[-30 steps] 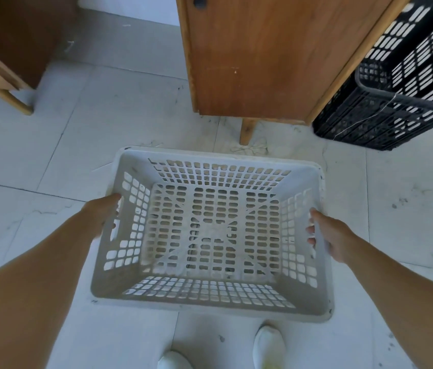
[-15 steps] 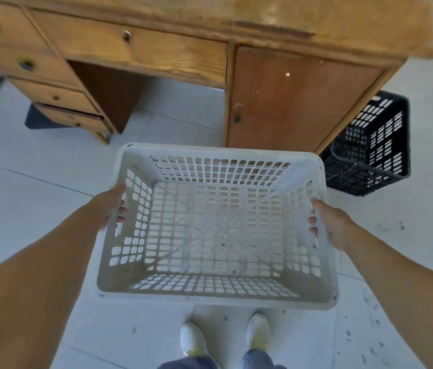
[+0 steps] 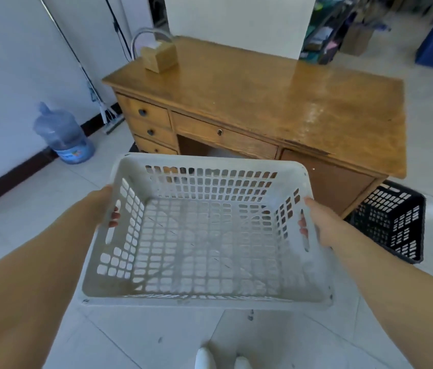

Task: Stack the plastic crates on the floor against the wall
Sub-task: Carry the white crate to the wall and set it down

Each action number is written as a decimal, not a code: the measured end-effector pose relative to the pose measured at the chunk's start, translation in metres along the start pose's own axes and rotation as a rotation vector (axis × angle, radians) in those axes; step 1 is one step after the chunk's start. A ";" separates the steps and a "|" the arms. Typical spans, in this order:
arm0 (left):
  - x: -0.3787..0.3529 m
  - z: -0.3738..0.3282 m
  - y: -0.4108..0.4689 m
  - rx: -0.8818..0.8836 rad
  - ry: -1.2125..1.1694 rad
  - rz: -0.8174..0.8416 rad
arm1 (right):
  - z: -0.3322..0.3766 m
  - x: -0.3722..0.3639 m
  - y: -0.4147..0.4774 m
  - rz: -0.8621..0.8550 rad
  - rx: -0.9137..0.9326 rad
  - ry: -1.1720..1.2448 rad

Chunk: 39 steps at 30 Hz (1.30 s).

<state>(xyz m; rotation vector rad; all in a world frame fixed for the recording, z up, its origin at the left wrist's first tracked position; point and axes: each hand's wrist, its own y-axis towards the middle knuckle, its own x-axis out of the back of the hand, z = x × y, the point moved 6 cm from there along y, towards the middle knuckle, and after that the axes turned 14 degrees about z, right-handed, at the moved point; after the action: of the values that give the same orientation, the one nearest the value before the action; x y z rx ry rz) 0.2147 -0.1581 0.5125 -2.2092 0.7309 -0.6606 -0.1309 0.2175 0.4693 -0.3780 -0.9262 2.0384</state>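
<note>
White crate (image 3: 210, 159): off the floor (image 3: 37, 209), open side up, carried in front of me just short of the desk's (image 3: 263, 97) front edge. Left hand (image 3: 102, 206) grips its left end and right hand (image 3: 321, 225) its right end. Fingers (image 3: 114, 217) curl through the handle slots. Gripping both ends evenly keeps it level, I judge. Black crate (image 3: 393, 222): on the floor at the desk's right front corner. Wall (image 3: 10, 75) runs along my left, likely where the stack belongs.

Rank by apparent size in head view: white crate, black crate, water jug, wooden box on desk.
1. white crate, nearest the camera
2. black crate, partly hidden by the desk
3. water jug, close to the black crate
4. wooden box
</note>
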 end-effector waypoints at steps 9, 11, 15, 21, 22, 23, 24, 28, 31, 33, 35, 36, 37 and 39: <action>0.116 0.097 -0.112 0.057 -0.260 -0.203 | 0.060 -0.133 -0.036 0.310 -0.003 -0.166; 0.137 0.123 -0.135 0.068 -0.312 -0.267 | 0.069 -0.171 -0.041 0.372 0.011 -0.243; 0.185 0.175 -0.174 0.083 -0.445 -0.378 | 0.077 -0.258 -0.059 0.483 0.036 -0.375; 0.272 0.242 -0.206 0.125 -0.564 -0.488 | 0.070 -0.397 -0.090 0.637 0.019 -0.612; 0.287 0.250 -0.209 0.134 -0.572 -0.504 | 0.068 -0.421 -0.094 0.653 0.021 -0.644; 0.302 0.258 -0.211 0.144 -0.582 -0.521 | 0.066 -0.445 -0.097 0.666 0.026 -0.666; 0.318 0.266 -0.213 0.155 -0.595 -0.537 | 0.062 -0.468 -0.101 0.682 0.031 -0.679; 0.378 0.288 -0.219 0.185 -0.658 -0.578 | 0.049 -0.554 -0.113 0.714 0.036 -0.691; 0.419 0.293 -0.220 0.183 -0.707 -0.620 | 0.047 -0.611 -0.120 0.719 0.044 -0.740; 0.446 0.293 -0.217 0.170 -0.732 -0.639 | 0.049 -0.647 -0.122 0.729 0.058 -0.761; 0.474 0.293 -0.208 0.164 -0.762 -0.657 | 0.054 -0.686 -0.115 0.719 0.071 -0.782; 0.487 0.293 -0.202 0.172 -0.773 -0.667 | 0.058 -0.705 -0.111 0.708 0.078 -0.794; 0.499 0.292 -0.196 0.182 -0.784 -0.675 | 0.061 -0.725 -0.105 0.702 0.082 -0.810; 0.525 0.292 -0.184 0.198 -0.803 -0.709 | 0.069 -0.768 -0.093 0.704 0.086 -0.840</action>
<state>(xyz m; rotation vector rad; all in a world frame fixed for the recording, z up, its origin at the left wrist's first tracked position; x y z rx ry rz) 0.8285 -0.2634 0.5930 -2.2469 -0.5190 -0.0956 0.3442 -0.3941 0.5336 0.2912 -1.3019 2.9636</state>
